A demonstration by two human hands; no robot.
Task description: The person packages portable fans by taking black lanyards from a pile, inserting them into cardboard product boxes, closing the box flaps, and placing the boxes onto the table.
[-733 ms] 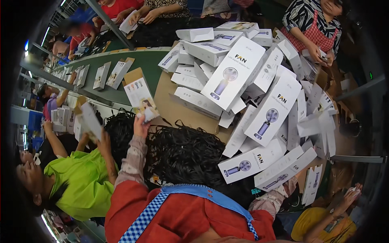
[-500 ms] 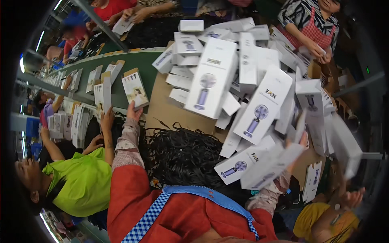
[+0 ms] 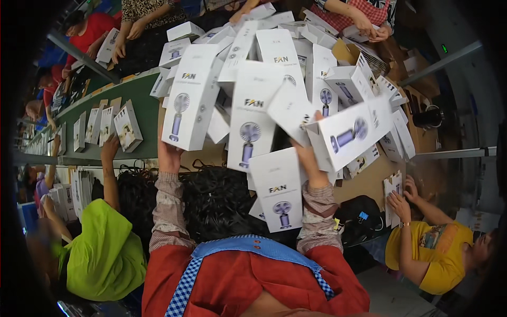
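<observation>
A heap of white cardboard boxes, each with a picture of a purple handheld fan, spreads in front of me. My left hand (image 3: 169, 156) is closed round the lower end of a tall fan box (image 3: 188, 100) at the heap's left side. My right hand (image 3: 310, 161) reaches in among the boxes at the right. Its fingertips show against a tilted, slightly blurred fan box (image 3: 351, 133), which it seems to grip; other boxes partly cover the hand. Close to my right wrist stands another fan box (image 3: 277, 193), and a further one (image 3: 251, 116) lies between my hands.
Black straps (image 3: 211, 198) lie piled before me. A green conveyor belt (image 3: 150, 100) at left carries several boxes (image 3: 128, 129). A person in green (image 3: 103, 253) works at left, one in yellow (image 3: 430, 248) at right, others across. A metal bar (image 3: 449, 153) juts in at right.
My left hand has left a box on the green belt and moved right to a fan box in the heap. My right hand has shifted inward with a box. The view has turned.
</observation>
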